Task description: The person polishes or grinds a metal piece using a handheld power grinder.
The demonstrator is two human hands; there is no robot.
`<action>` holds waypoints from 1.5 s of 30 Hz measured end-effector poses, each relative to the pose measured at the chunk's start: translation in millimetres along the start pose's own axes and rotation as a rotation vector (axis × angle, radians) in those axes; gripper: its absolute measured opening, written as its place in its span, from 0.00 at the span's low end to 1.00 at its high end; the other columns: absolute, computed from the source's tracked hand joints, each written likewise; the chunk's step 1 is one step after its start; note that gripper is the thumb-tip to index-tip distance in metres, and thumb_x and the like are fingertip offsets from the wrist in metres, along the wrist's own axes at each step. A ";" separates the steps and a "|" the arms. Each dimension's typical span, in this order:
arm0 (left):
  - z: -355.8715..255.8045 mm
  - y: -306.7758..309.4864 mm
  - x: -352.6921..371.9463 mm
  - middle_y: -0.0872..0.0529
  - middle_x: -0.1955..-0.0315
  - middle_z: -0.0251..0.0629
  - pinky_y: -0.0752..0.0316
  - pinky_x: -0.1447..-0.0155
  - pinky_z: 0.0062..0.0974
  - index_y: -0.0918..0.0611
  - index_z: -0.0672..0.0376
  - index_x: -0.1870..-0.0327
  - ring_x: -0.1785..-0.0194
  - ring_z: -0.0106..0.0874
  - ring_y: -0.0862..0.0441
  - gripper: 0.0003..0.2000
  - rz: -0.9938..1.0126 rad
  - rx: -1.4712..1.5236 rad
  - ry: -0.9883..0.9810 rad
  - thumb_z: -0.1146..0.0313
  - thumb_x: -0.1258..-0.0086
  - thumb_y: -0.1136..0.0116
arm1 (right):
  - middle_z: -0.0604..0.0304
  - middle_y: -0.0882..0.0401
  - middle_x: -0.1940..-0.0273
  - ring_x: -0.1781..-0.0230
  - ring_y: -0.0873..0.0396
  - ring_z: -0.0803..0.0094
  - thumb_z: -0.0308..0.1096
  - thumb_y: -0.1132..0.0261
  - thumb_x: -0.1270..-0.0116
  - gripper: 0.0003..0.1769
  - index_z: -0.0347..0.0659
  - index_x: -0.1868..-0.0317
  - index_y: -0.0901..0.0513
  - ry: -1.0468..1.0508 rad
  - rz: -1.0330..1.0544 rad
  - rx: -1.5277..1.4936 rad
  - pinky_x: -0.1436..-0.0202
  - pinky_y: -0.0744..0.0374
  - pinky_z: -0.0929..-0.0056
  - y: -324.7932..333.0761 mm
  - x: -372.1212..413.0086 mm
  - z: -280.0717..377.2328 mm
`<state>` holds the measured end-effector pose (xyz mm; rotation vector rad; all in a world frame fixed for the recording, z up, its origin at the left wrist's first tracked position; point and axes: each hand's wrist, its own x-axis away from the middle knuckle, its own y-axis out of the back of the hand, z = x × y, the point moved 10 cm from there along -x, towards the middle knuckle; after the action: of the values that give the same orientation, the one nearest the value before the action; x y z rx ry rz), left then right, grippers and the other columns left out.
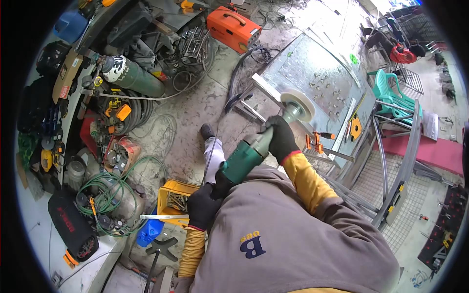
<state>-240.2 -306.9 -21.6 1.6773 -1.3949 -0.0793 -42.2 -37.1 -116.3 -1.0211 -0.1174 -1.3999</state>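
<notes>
A green angle grinder (243, 161) with a silver gear head and a pale round disc (299, 104) is held across my body. My left hand (202, 206), in a black glove, is closed around its rear end. My right hand (281, 139), also black-gloved, wraps the front of the body just behind the gear head. The disc is over the near edge of a grey sheet-topped table (312, 73); whether it touches cannot be seen. Several small pieces lie scattered on the sheet. Orange clamps (317, 142) sit at the table's near edge, close to my right forearm.
A yellow crate (168, 186) stands beside my left hand. An orange machine (233, 29) sits beyond, with dark cables near it. To the left are a gas cylinder (134, 75) and a coiled green hose (105, 193). A metal frame (398, 166) and green chair (391, 95) stand right. A person (403, 54) is farther off.
</notes>
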 end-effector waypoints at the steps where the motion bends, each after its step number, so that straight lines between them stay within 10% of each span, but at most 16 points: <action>1: -1.7 -3.8 0.3 0.10 0.64 0.47 0.18 0.55 0.45 0.11 0.54 0.53 0.60 0.49 0.11 0.18 -0.013 0.019 -0.060 0.55 0.41 0.26 | 0.56 0.24 0.65 0.67 0.20 0.60 0.28 0.40 0.31 0.01 0.41 0.62 0.23 0.028 -0.050 0.001 0.56 0.17 0.57 4.2 12.2 7.5; 5: 4.0 -10.2 -1.0 0.10 0.65 0.47 0.18 0.54 0.45 0.11 0.53 0.53 0.60 0.49 0.11 0.18 -0.005 -0.016 -0.058 0.55 0.41 0.26 | 0.56 0.23 0.65 0.67 0.20 0.60 0.28 0.39 0.31 0.02 0.40 0.59 0.22 -0.055 -0.079 -0.028 0.55 0.16 0.57 16.9 11.9 -1.6; 7: 5.0 -0.7 -4.4 0.10 0.66 0.47 0.18 0.55 0.45 0.11 0.54 0.54 0.61 0.49 0.11 0.19 -0.007 -0.005 -0.019 0.55 0.42 0.24 | 0.55 0.21 0.64 0.65 0.18 0.60 0.27 0.39 0.31 0.03 0.40 0.58 0.20 0.286 0.161 0.565 0.57 0.16 0.58 -14.9 1.8 13.5; 8: 3.2 3.3 -6.4 0.10 0.66 0.47 0.18 0.55 0.45 0.11 0.54 0.54 0.61 0.49 0.11 0.19 -0.005 -0.008 -0.022 0.55 0.42 0.24 | 0.56 0.19 0.64 0.65 0.16 0.61 0.27 0.40 0.31 0.04 0.40 0.59 0.19 -0.048 0.045 0.036 0.60 0.16 0.61 -11.0 -19.9 -13.5; 12: 10.5 23.4 -15.9 0.12 0.70 0.45 0.19 0.59 0.45 0.13 0.56 0.60 0.64 0.49 0.11 0.16 -0.129 0.004 -0.015 0.57 0.45 0.25 | 0.60 0.18 0.68 0.69 0.16 0.64 0.31 0.37 0.30 0.04 0.44 0.63 0.17 -0.004 0.127 0.162 0.63 0.17 0.62 -73.8 -40.4 -17.9; 16: 2.5 43.5 -16.6 0.13 0.74 0.44 0.20 0.61 0.46 0.15 0.56 0.63 0.67 0.49 0.13 0.12 -0.257 -0.034 -0.060 0.61 0.45 0.29 | 0.61 0.18 0.68 0.70 0.16 0.64 0.35 0.33 0.31 0.04 0.45 0.62 0.17 0.496 0.447 0.426 0.65 0.18 0.63 -117.1 -37.0 4.2; 18: 2.5 37.3 -10.5 0.15 0.74 0.46 0.22 0.62 0.46 0.17 0.59 0.65 0.67 0.51 0.14 0.13 -0.240 -0.016 -0.071 0.60 0.44 0.30 | 0.54 0.19 0.65 0.65 0.18 0.62 0.23 0.39 0.33 0.02 0.40 0.62 0.21 -0.142 0.088 0.010 0.57 0.16 0.64 -89.7 -32.0 -21.7; 27: 0.3 -35.4 14.1 0.11 0.67 0.47 0.19 0.59 0.46 0.12 0.55 0.52 0.62 0.51 0.11 0.24 0.023 -0.036 -0.038 0.46 0.41 0.24 | 0.56 0.25 0.69 0.69 0.21 0.58 0.30 0.39 0.33 0.03 0.42 0.61 0.23 -0.062 -0.125 0.033 0.62 0.17 0.54 33.3 20.4 5.8; 38: 7.5 -8.3 -4.1 0.12 0.69 0.48 0.20 0.58 0.47 0.14 0.57 0.58 0.62 0.52 0.12 0.18 -0.145 0.002 -0.022 0.55 0.42 0.27 | 0.57 0.18 0.67 0.72 0.18 0.62 0.28 0.34 0.34 0.05 0.40 0.58 0.16 -0.044 0.247 0.046 0.68 0.17 0.60 -57.8 -40.7 -16.1; 40: 7.7 1.7 -9.3 0.12 0.70 0.49 0.20 0.59 0.47 0.14 0.57 0.59 0.63 0.52 0.13 0.16 -0.189 -0.004 -0.002 0.57 0.42 0.28 | 0.57 0.18 0.67 0.72 0.17 0.62 0.28 0.32 0.35 0.05 0.41 0.59 0.16 0.620 0.537 0.361 0.68 0.18 0.62 -107.9 -32.5 14.6; 45: -2.5 5.7 -4.5 0.13 0.73 0.49 0.21 0.60 0.48 0.15 0.58 0.62 0.65 0.54 0.14 0.14 -0.240 -0.014 -0.061 0.58 0.42 0.29 | 0.56 0.17 0.66 0.71 0.16 0.61 0.30 0.31 0.32 0.06 0.40 0.58 0.16 0.673 0.479 0.361 0.67 0.18 0.64 -96.6 -19.5 25.0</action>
<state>-244.6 -301.4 -18.5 1.8372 -1.2280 -0.2780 -116.0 9.0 -63.7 -0.2194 0.3417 -1.1529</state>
